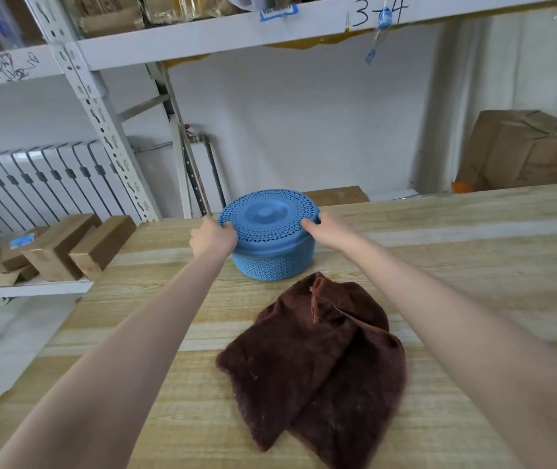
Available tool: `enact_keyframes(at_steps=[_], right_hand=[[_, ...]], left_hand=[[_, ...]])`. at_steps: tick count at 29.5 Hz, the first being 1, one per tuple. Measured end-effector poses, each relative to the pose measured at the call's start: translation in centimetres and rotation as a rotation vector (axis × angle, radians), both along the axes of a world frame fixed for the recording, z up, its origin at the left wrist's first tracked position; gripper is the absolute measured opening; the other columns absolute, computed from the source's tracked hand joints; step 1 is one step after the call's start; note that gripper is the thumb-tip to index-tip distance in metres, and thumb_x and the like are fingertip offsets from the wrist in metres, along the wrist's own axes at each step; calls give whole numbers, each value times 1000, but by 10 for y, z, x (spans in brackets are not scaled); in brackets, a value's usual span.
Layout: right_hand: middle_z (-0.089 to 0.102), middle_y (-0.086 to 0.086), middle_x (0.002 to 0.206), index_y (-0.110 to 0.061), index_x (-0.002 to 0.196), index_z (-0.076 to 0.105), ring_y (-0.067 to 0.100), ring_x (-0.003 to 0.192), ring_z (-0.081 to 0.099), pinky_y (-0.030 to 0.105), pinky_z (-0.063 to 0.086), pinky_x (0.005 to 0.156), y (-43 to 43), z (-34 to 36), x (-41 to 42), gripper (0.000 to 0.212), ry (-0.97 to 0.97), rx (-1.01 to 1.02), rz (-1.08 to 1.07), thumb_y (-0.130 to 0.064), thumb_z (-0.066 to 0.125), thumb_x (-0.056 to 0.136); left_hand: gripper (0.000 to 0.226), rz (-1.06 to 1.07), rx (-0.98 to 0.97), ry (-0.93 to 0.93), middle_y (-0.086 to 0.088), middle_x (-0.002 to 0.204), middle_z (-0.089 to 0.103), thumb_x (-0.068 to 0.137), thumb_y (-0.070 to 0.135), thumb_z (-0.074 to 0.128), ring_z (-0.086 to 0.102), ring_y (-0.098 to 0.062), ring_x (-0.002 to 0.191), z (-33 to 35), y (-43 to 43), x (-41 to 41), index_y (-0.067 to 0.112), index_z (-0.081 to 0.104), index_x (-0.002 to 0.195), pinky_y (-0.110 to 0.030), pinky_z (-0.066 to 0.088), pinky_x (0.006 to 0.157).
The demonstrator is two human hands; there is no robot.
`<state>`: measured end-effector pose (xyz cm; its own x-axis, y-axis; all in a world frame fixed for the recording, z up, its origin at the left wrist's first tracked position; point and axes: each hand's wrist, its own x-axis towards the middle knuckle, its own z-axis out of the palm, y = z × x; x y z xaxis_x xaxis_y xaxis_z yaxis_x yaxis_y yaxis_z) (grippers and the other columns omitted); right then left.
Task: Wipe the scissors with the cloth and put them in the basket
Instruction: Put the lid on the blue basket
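A round blue perforated basket (272, 265) stands on the wooden table (456, 265) with its blue lid (268, 216) on top. My left hand (212, 236) grips the lid's left rim. My right hand (326, 228) grips its right rim, thumb on top. A crumpled dark brown cloth (317, 360) lies on the table just in front of the basket, between my forearms. No scissors are in view.
Metal shelving (108, 137) rises at the left and overhead. Cardboard boxes (67, 248) lie on a low shelf to the left. A large carton (527, 150) stands behind the table at the right. A white radiator (33, 184) lines the back wall.
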<state>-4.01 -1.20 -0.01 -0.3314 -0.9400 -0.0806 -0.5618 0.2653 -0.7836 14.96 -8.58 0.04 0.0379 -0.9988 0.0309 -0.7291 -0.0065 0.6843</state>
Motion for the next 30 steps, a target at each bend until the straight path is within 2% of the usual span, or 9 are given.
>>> enact_keyframes(at_steps=[3, 8, 10, 12, 14, 17, 20, 25, 30], right_hand=[[65, 19, 109, 3, 116, 58, 32, 101, 63, 39, 51, 89, 3, 0, 0, 40, 25, -2, -20, -32, 46, 102], [55, 8, 90, -6, 96, 56, 22, 85, 54, 35, 44, 75, 22, 9, 12, 21, 317, -236, -93, -26, 52, 96], [54, 0, 71, -14, 75, 54, 17, 63, 51, 31, 45, 61, 36, 20, 14, 28, 480, -44, 146, -36, 55, 92], [57, -3, 78, -16, 77, 54, 16, 68, 56, 30, 49, 63, 53, 28, 18, 41, 614, 270, 336, -56, 62, 84], [62, -1, 98, -12, 95, 57, 23, 87, 61, 35, 51, 79, 64, 27, 17, 61, 684, 494, 393, -68, 67, 74], [63, 6, 122, -13, 125, 60, 30, 107, 62, 37, 52, 91, 75, 10, 18, 61, 749, 631, 426, -47, 74, 77], [65, 4, 91, -16, 94, 66, 28, 89, 62, 28, 50, 74, 84, 2, 16, 13, 720, 375, 413, -14, 61, 83], [60, -10, 71, -23, 70, 65, 13, 71, 56, 25, 42, 67, 95, 12, -6, 30, 368, -198, 250, 3, 54, 78], [60, -10, 68, -18, 70, 63, 8, 65, 53, 26, 43, 67, 118, 24, -30, 27, 80, -620, -103, 6, 53, 78]], left_hand=[[59, -213, -260, -180, -14, 137, 45, 89, 49, 57, 35, -34, 131, 3, 16, -9, 18, 47, 138, -46, 34, 103], [55, -426, -253, -441, -2, 134, 48, 75, 54, 71, 43, -27, 125, 4, 32, -19, 36, 58, 125, -47, 39, 103], [54, -360, -232, -467, -2, 136, 46, 79, 51, 69, 44, -27, 125, 5, 33, -19, 37, 56, 130, -48, 38, 104], [56, -331, -198, -502, -4, 140, 43, 84, 44, 67, 42, -29, 127, 6, 35, -20, 32, 51, 136, -49, 38, 105], [59, -296, -210, -531, -10, 142, 38, 86, 33, 67, 36, -32, 130, 7, 42, -24, 23, 46, 140, -47, 37, 106], [48, -309, -398, -440, -14, 130, 42, 87, 18, 64, 38, -33, 122, 6, 61, -35, 12, 50, 132, -37, 38, 98], [27, -560, -267, -259, -6, 110, 60, 83, 14, 65, 57, -24, 105, 10, 80, -47, 15, 64, 111, -24, 39, 79], [87, -702, 223, -364, -8, 150, 36, 80, 14, 72, 41, -22, 133, 0, 95, -47, 15, 22, 151, -28, 38, 100], [32, -632, 247, -459, -7, 94, 67, 81, 16, 70, 60, -19, 70, 4, 93, -41, 10, 67, 112, -24, 47, 58]])
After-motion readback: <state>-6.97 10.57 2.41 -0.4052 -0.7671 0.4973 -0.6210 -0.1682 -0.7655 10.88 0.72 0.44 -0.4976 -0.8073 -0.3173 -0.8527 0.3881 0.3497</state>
